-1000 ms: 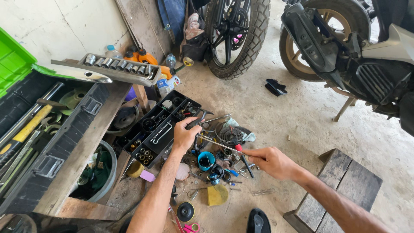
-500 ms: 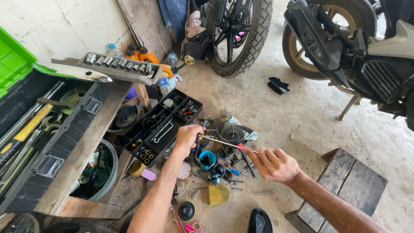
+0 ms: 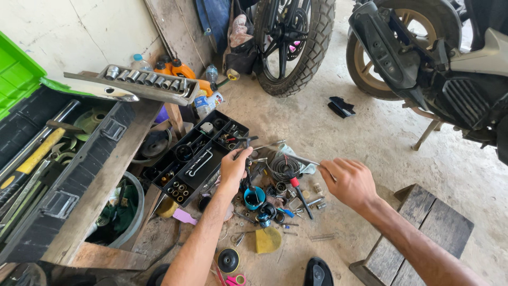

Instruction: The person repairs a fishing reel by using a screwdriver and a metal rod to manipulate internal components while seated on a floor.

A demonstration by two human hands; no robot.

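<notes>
The right hand (image 3: pixel 346 182) is closed around one end of a thin metal rod (image 3: pixel 301 158), which runs from the fist toward ten o'clock, out over the pile of small parts. The left hand (image 3: pixel 234 168) reaches down into that pile with fingers curled and the thumb out at one o'clock; it seems to pinch a dark tool handle (image 3: pixel 247 177), though the fingers hide exactly what they close on, so I cannot tell how tight that hold is.

Just at five o'clock from the left hand stands a small blue cup (image 3: pixel 254 198). Between the two hands lies a coil of grey wire (image 3: pixel 283 169), and below it, at seven o'clock from the right hand, a screwdriver with a red collar (image 3: pixel 300 193). Loose sockets, bits and bolts are scattered on the concrete floor (image 3: pixel 328 122) around them. A yellow sponge-like wedge (image 3: pixel 267 239) lies at six o'clock from the cup.

At ten o'clock from the left hand is a black compartment tray (image 3: pixel 198 159) holding sockets and fittings. Farther out at nine o'clock, a wooden bench (image 3: pixel 100 196) carries an open tool case with a green lid (image 3: pixel 16 74), and a rail of sockets (image 3: pixel 148 79) rests across it. At twelve o'clock stands a motorcycle's knobby tyre (image 3: pixel 301 47). A low wooden stool (image 3: pixel 423 233) sits at four o'clock from the right hand.
</notes>
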